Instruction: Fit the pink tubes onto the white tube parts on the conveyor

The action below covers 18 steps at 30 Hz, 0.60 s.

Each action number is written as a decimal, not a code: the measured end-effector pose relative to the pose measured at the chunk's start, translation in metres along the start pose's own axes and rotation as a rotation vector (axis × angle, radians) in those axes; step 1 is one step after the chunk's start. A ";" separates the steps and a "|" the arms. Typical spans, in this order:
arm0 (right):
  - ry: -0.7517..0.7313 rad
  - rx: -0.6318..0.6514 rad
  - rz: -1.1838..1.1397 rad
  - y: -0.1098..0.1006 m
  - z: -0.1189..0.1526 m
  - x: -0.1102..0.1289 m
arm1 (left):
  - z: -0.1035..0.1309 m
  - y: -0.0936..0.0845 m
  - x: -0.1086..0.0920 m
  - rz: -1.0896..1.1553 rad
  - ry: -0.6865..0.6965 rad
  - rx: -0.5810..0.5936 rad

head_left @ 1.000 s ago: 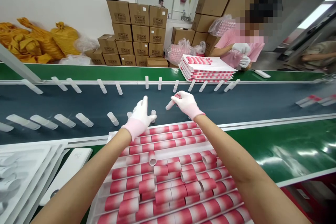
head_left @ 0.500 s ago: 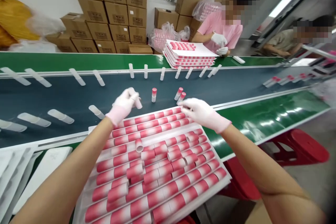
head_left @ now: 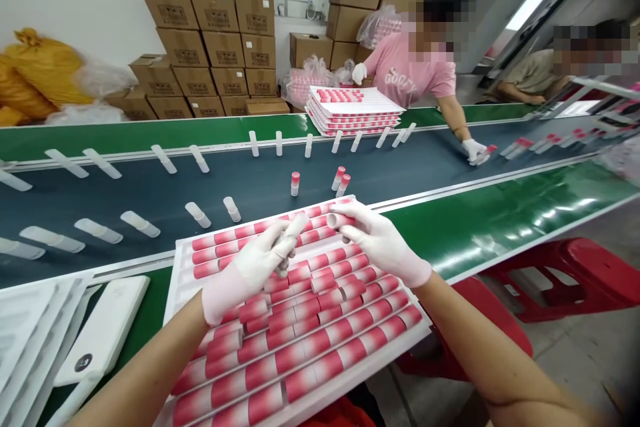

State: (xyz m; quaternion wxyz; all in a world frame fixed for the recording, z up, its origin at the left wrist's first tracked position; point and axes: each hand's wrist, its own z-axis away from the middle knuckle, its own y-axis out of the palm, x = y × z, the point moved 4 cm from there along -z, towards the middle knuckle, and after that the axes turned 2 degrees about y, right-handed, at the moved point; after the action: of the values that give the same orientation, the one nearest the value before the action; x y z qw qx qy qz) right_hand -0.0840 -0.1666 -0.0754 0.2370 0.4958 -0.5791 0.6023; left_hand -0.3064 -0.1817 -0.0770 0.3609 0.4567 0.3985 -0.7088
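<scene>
My left hand [head_left: 245, 277], in a white glove, grips a small white tube [head_left: 299, 225] that points up to the right. Opposite it, my gloved right hand [head_left: 385, 240] has its thumb and fingers around a pink-and-white cap [head_left: 341, 220], whose hollow end faces the tube. A small gap lies between the two parts. Beneath both hands is a white tray [head_left: 186, 283] with rows of pink-and-white caps [head_left: 300, 357], several lying loose on top. Just beyond it, a pink-capped tube [head_left: 295, 183] and two more close together stand on the dark belt [head_left: 270, 180].
White tubes [head_left: 100, 230] stand along the belt on both sides. A white power bank [head_left: 107, 327] and stacked white trays [head_left: 30, 340] are at left. Across the belt, a person's gloved hand [head_left: 474, 151] touches a pink-capped tube near stacked full trays [head_left: 350, 117]. Red stools [head_left: 580, 280] stand at right.
Both hands have come closer together over the tray, the left moving right and down. My right hand now holds a cap. The co-worker has reached out over the belt.
</scene>
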 end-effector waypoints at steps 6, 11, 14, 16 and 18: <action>-0.222 0.122 -0.007 0.011 -0.030 0.036 | 0.000 -0.006 0.005 -0.203 0.134 -0.104; -0.119 0.075 -0.137 0.012 -0.039 0.032 | 0.000 -0.015 0.012 -0.254 0.119 -0.157; -0.004 0.064 -0.247 0.013 -0.040 0.028 | 0.001 -0.016 0.011 -0.250 0.133 -0.149; 0.035 0.093 -0.264 0.014 -0.040 0.027 | 0.001 -0.016 0.009 -0.253 0.145 -0.143; 0.069 0.123 -0.255 0.015 -0.040 0.027 | 0.001 -0.017 0.006 -0.262 0.193 -0.157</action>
State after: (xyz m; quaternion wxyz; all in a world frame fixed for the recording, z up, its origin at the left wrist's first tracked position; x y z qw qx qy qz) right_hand -0.1206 -0.1401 -0.0518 0.3004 0.5578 -0.4649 0.6184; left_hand -0.3234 -0.1762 -0.0782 0.2601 0.4372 0.5414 -0.6694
